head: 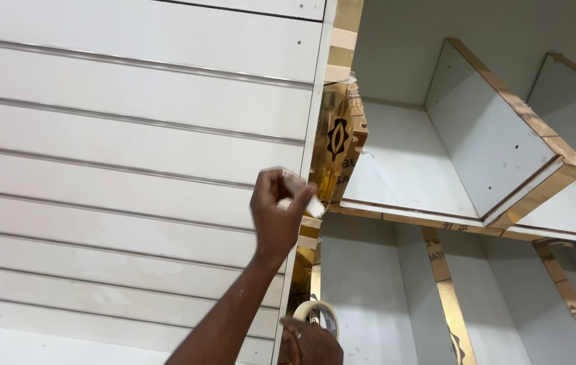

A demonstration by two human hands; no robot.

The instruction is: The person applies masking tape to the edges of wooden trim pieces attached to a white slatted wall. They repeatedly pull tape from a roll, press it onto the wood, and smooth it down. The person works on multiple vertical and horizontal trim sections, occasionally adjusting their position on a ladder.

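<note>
My left hand (276, 216) is raised and pinches a short piece of pale masking tape (313, 205) against the vertical edge where a white slatted panel (132, 135) ends. A shiny gold trim strip (336, 142) with a dark emblem runs down that edge; it bulges loose just above my fingers. Other pieces of tape cross the strip higher up. At the bottom of the view my right hand (311, 343) holds a roll of masking tape (318, 312) close to the same edge.
To the right stands a white shelf unit (409, 162) with gold-edged shelves and an angled divider (490, 135). More gold strips (444, 290) run down the lower back panels. The slatted wall fills the left half.
</note>
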